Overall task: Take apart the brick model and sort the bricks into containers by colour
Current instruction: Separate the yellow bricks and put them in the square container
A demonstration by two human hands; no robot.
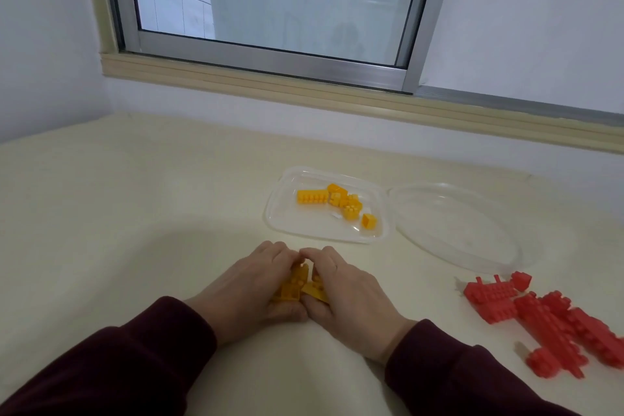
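A yellow brick assembly (296,284) lies between both hands near the table's middle front. My left hand (250,287) grips its left side and my right hand (351,294) grips its right side, fingertips meeting over the top; much of it is hidden by my fingers. Beyond the hands a clear square container (280,213) holds several loose yellow bricks (341,203). To its right sits a clear empty container (456,226). A red brick assembly (547,321) lies on the table at the right.
The cream table (135,213) runs back to a white wall under a window sill (304,88). Dark red sleeves cover both forearms at the bottom of the view.
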